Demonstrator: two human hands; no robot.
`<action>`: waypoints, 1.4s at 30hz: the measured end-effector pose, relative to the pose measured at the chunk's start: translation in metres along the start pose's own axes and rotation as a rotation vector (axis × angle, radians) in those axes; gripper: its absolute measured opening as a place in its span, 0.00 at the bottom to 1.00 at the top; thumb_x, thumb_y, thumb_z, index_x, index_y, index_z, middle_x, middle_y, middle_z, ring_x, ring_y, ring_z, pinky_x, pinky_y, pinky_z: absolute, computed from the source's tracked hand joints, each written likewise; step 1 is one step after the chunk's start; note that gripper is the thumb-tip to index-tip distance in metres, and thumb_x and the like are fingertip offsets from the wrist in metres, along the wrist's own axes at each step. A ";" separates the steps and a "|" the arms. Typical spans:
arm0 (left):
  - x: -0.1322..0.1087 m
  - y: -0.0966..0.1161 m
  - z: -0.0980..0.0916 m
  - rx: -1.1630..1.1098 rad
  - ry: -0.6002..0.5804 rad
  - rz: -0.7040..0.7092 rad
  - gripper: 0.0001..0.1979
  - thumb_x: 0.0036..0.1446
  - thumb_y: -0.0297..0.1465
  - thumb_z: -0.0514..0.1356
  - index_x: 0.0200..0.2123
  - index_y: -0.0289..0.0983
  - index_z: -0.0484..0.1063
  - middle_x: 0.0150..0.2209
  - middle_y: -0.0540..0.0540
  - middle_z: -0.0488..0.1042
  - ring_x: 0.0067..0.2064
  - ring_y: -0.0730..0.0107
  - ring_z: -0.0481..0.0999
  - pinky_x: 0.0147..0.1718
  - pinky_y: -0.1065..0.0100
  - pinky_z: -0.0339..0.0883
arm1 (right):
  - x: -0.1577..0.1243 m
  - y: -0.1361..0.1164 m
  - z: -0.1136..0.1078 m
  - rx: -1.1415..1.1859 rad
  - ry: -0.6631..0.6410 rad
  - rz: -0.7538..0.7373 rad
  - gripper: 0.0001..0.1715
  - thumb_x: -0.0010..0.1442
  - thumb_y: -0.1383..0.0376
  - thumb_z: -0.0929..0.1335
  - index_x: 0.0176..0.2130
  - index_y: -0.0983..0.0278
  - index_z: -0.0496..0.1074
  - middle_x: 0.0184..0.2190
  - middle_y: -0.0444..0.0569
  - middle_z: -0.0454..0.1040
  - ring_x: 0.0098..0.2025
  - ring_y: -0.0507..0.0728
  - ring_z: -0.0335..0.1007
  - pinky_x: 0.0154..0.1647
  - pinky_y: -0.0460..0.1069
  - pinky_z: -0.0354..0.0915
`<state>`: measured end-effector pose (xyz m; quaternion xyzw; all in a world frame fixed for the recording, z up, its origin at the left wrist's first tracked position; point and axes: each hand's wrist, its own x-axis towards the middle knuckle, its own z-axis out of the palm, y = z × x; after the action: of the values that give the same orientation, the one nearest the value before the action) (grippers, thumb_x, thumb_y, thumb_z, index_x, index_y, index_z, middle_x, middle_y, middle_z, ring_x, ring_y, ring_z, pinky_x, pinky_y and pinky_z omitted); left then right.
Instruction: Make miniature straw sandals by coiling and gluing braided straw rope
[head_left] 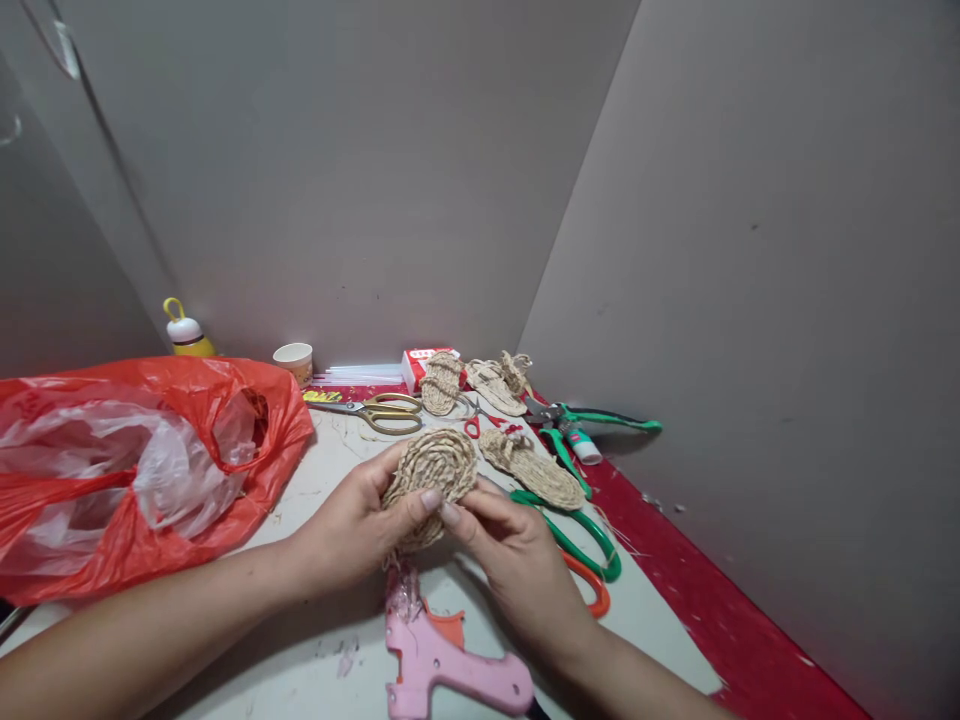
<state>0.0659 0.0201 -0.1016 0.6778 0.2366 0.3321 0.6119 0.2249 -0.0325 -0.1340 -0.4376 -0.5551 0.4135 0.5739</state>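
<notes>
My left hand (352,525) and my right hand (510,555) together hold a small woven straw sole (433,470) above the table, thumbs pressed on its near edge. Both hands are closed on it. A pink glue gun (442,672) lies on the table just below my hands, its nozzle pointing up toward the sole. A finished little straw sandal (532,468) lies right of the sole.
A red plastic bag (142,460) with clear plastic inside fills the left. Gold scissors (379,410), small red scissors (474,424), green pruning shears (592,420), green-and-orange scissors (592,560), more straw sandals (480,382), a red box (417,362), a paper cup (294,360) and a yellow bottle (184,335) sit behind. Grey walls close in at back and right.
</notes>
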 end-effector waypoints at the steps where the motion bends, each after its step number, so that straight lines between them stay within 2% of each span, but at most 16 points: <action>1: 0.000 0.001 0.000 0.022 -0.006 0.004 0.21 0.58 0.32 0.60 0.55 0.37 0.67 0.47 0.43 0.74 0.48 0.65 0.71 0.47 0.67 0.64 | 0.000 0.000 0.000 -0.020 0.053 -0.005 0.15 0.58 0.56 0.69 0.25 0.63 0.75 0.32 0.48 0.73 0.37 0.57 0.67 0.41 0.49 0.64; 4: 0.001 0.001 -0.002 0.119 -0.005 0.015 0.17 0.58 0.32 0.61 0.50 0.36 0.72 0.44 0.44 0.76 0.44 0.65 0.74 0.44 0.67 0.66 | 0.000 0.002 -0.003 -0.063 0.187 0.026 0.21 0.57 0.55 0.69 0.19 0.62 0.68 0.20 0.42 0.66 0.25 0.53 0.61 0.27 0.46 0.60; 6: 0.000 -0.002 -0.004 0.231 0.038 0.033 0.13 0.59 0.32 0.59 0.46 0.36 0.75 0.39 0.46 0.78 0.39 0.67 0.74 0.41 0.68 0.67 | -0.001 0.004 -0.004 -0.067 0.198 0.063 0.21 0.58 0.54 0.69 0.19 0.63 0.68 0.17 0.41 0.64 0.22 0.51 0.59 0.24 0.46 0.57; 11: -0.002 -0.011 -0.006 0.512 0.147 0.186 0.14 0.59 0.31 0.58 0.48 0.36 0.74 0.35 0.48 0.77 0.33 0.69 0.72 0.37 0.70 0.65 | -0.004 0.008 -0.001 -0.046 0.191 0.107 0.21 0.58 0.52 0.68 0.22 0.63 0.70 0.19 0.44 0.69 0.21 0.52 0.63 0.24 0.46 0.61; 14: -0.003 -0.012 -0.006 0.588 0.124 0.240 0.12 0.60 0.30 0.56 0.46 0.37 0.75 0.32 0.49 0.76 0.30 0.71 0.70 0.34 0.72 0.63 | -0.006 0.009 0.002 -0.040 0.190 0.111 0.21 0.57 0.52 0.69 0.21 0.63 0.70 0.18 0.44 0.70 0.20 0.52 0.64 0.24 0.47 0.63; 19: -0.004 -0.014 -0.003 0.654 0.098 0.221 0.10 0.62 0.30 0.53 0.38 0.36 0.74 0.27 0.50 0.71 0.28 0.72 0.66 0.31 0.72 0.61 | -0.007 0.013 0.002 -0.076 0.206 0.134 0.23 0.58 0.52 0.69 0.19 0.63 0.71 0.17 0.45 0.71 0.20 0.52 0.65 0.24 0.47 0.63; 23: -0.005 -0.014 -0.001 0.637 0.098 0.233 0.10 0.63 0.30 0.52 0.35 0.36 0.73 0.27 0.49 0.72 0.28 0.72 0.68 0.32 0.72 0.61 | -0.006 0.014 0.002 -0.067 0.203 0.157 0.23 0.57 0.52 0.69 0.19 0.63 0.72 0.17 0.45 0.72 0.20 0.52 0.65 0.24 0.47 0.63; 28: -0.003 -0.007 -0.003 0.574 0.060 0.211 0.10 0.63 0.31 0.53 0.40 0.36 0.74 0.31 0.49 0.74 0.31 0.71 0.70 0.35 0.71 0.63 | -0.005 0.010 0.000 -0.028 0.180 0.143 0.22 0.57 0.53 0.70 0.19 0.64 0.73 0.17 0.45 0.72 0.21 0.52 0.66 0.25 0.47 0.63; 31: -0.003 -0.006 -0.001 0.386 0.091 0.155 0.11 0.63 0.32 0.53 0.43 0.37 0.73 0.36 0.48 0.75 0.37 0.70 0.71 0.39 0.70 0.64 | -0.003 0.009 -0.001 0.014 0.173 0.139 0.21 0.56 0.53 0.70 0.20 0.64 0.72 0.18 0.45 0.72 0.22 0.52 0.66 0.26 0.47 0.63; 34: -0.004 -0.007 0.001 0.159 0.180 0.031 0.11 0.61 0.35 0.56 0.44 0.37 0.69 0.29 0.52 0.72 0.31 0.74 0.70 0.31 0.73 0.64 | -0.002 0.013 -0.005 0.095 0.156 0.148 0.18 0.56 0.55 0.71 0.22 0.63 0.72 0.18 0.43 0.71 0.22 0.52 0.65 0.26 0.46 0.62; 37: -0.004 -0.002 0.000 0.100 0.212 -0.051 0.10 0.59 0.36 0.58 0.40 0.36 0.69 0.24 0.54 0.68 0.27 0.76 0.67 0.27 0.75 0.61 | 0.000 0.017 -0.010 0.193 0.138 0.142 0.16 0.58 0.57 0.71 0.24 0.63 0.71 0.20 0.41 0.70 0.24 0.51 0.65 0.29 0.46 0.62; 40: -0.001 0.008 -0.007 0.092 0.237 -0.042 0.09 0.57 0.35 0.61 0.35 0.34 0.73 0.30 0.50 0.72 0.32 0.75 0.70 0.34 0.72 0.66 | 0.003 0.018 -0.012 0.255 0.132 0.129 0.13 0.60 0.56 0.69 0.29 0.61 0.71 0.24 0.40 0.70 0.28 0.51 0.65 0.33 0.46 0.62; 42: 0.003 0.012 -0.012 0.038 0.218 -0.061 0.09 0.54 0.35 0.64 0.33 0.34 0.74 0.30 0.49 0.73 0.32 0.74 0.71 0.35 0.71 0.67 | 0.003 0.016 -0.012 0.307 0.103 0.143 0.10 0.61 0.57 0.68 0.32 0.60 0.71 0.26 0.40 0.72 0.30 0.52 0.67 0.34 0.46 0.63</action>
<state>0.0576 0.0286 -0.0894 0.6416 0.3287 0.3805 0.5793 0.2367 -0.0257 -0.1487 -0.4039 -0.4227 0.5104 0.6307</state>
